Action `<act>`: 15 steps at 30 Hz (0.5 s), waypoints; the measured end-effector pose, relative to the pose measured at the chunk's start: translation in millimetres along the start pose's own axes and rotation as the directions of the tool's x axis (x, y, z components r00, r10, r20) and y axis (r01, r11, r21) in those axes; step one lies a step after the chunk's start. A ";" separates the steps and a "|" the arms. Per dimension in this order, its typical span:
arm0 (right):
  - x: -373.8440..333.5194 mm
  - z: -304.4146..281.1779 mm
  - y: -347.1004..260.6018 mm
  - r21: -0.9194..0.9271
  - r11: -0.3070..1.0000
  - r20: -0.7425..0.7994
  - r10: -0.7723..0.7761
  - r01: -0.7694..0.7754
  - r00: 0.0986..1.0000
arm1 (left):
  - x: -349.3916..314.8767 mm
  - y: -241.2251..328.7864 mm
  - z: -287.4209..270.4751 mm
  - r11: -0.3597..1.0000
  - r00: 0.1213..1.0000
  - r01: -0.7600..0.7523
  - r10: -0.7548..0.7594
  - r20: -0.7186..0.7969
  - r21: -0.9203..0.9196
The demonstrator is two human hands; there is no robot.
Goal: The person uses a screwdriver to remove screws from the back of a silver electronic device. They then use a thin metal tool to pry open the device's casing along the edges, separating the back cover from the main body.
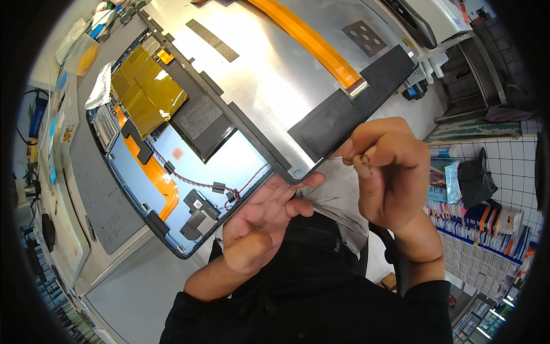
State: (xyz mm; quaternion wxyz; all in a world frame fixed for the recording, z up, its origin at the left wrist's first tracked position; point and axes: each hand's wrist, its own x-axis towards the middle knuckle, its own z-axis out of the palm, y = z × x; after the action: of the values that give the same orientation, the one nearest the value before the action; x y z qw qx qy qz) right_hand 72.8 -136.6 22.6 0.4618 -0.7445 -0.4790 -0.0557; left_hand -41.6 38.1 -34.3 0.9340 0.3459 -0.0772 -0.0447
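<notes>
An opened tablet lies in front of me in two joined halves. Its rear housing (200, 166) is on the left, with yellow film, an orange ribbon cable (166, 189) and thin red and black wires (192, 182) inside. To the right, the screen panel (269, 69) shows its silvery metal back, dark tape along the near edge and a wide orange flex cable (309, 40). My left hand (258, 229), palm up, holds the tablet from below at the near corner, fingertips partly hidden. My right hand (392, 172) pinches a thin pale sliver at the panel's edge; its kind is unclear.
A grey mat (123, 223) covers the bench beneath the housing. A clear container with something yellow (86, 54) and tools stand at the far left. A dark handheld device (409, 23) is at the far right. A wire grid rack with packets (481, 229) stands right.
</notes>
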 end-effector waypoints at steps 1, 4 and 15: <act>-0.1 0.8 2.0 0.028 1.000 -0.017 -0.010 0.011 1.000 | 0.0 -0.5 -0.5 1.000 1.000 -0.009 0.009 0.007 -0.005; -0.1 3.6 3.2 0.078 0.997 -0.065 -0.023 0.028 0.998 | -0.3 -0.8 -0.4 1.000 1.000 -0.007 0.007 -0.003 -0.006; -0.8 3.6 2.3 0.273 0.962 -0.222 0.069 -0.006 0.973 | 0.4 -3.7 -1.4 0.998 0.998 -0.055 0.055 0.011 -0.029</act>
State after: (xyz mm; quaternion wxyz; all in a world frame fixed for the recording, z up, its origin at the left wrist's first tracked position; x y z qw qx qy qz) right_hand 72.8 -134.7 18.7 0.6125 -0.6719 -0.4111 -0.0666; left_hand -41.0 36.1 -37.7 0.9393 0.3298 -0.0917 -0.0221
